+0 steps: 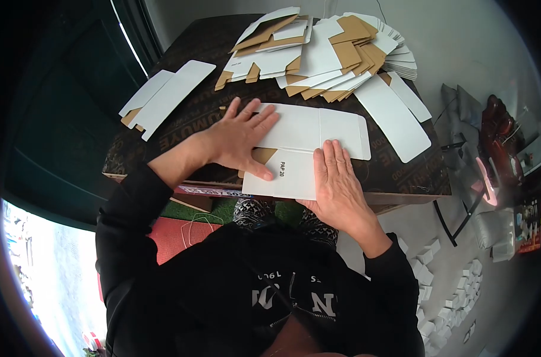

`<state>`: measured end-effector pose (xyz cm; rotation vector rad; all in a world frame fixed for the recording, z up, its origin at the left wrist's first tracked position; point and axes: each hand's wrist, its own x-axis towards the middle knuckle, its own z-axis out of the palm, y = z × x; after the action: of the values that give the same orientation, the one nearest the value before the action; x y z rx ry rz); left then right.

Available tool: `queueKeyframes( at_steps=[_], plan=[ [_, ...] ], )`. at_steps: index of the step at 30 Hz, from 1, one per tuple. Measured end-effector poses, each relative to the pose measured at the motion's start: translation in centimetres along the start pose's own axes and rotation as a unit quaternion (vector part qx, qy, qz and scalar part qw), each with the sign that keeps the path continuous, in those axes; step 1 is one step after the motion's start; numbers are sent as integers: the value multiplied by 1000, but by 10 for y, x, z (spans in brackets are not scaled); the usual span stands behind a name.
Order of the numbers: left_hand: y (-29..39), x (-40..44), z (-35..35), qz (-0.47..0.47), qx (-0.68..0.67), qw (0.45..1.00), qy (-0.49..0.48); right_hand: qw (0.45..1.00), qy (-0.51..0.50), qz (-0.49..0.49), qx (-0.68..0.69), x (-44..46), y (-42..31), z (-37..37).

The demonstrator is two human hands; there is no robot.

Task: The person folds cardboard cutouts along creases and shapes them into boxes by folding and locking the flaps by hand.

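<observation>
A flat, unfolded white cardboard box (297,128) with brown inner faces lies at the table's front edge. "PAP 20" is printed on its near panel. My left hand (240,137) is spread over the box's left side, its thumb on the near panel and its fingers on the far one. Straight and close together, the fingers of my right hand (339,187) press flat on the right part of the near panel. The right thumb sits at the box's near edge, partly hidden.
A fanned pile of flat white-and-brown boxes (342,56) covers the back of the dark table (181,128). Single flat boxes lie at left (169,98) and right (395,119). Many small white boxes (455,303) are on the floor at right, below a dark carved wooden object (499,128).
</observation>
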<state>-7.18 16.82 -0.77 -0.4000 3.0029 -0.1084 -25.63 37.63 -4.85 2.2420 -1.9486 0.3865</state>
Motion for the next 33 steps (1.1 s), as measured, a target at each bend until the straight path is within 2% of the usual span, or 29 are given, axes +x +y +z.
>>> queueKeyframes(
  at_steps=[5,10,14,15,16,17,19,20,21,22,24,26,27,29,31,33],
  plan=[
    [-24,-30,-11,-53,0,998,-19,1000,-13,5,0,2,0,-3],
    [-24,-47,-26,-117,-84,987,72,997,10,3,-73,5,1,-9],
    [-30,-42,-44,-98,-250,934,234,989,95,-83,-74,18,22,-42],
    [-29,-39,-49,-93,-249,934,239,980,167,-98,-54,22,28,-55],
    [-28,-35,-56,-106,-306,901,288,964,238,-113,-36,26,34,-70],
    [-26,-30,-63,-116,-361,863,335,963,241,-112,-45,26,39,-87],
    [-23,-18,-75,-130,-468,768,418,970,224,43,90,24,48,-116],
    [-24,-11,-79,-121,-468,767,422,953,255,80,143,28,56,-124],
    [-27,-1,-82,-96,-515,734,432,931,286,116,195,33,63,-132],
    [-31,9,-83,-71,-561,698,440,931,292,116,188,39,73,-137],
    [-37,30,-83,-23,-645,619,447,861,307,116,389,53,95,-137],
    [-40,48,-77,7,-682,598,420,772,315,103,542,75,98,-130],
    [-36,51,-79,12,-680,599,422,773,319,100,540,83,107,-124],
    [-25,54,-76,45,-741,579,338,679,285,91,670,99,128,-106],
    [-22,59,-67,43,-750,565,341,626,251,80,734,116,134,-93],
    [-22,66,-55,35,-771,535,343,647,255,95,712,131,141,-78]
  ],
)
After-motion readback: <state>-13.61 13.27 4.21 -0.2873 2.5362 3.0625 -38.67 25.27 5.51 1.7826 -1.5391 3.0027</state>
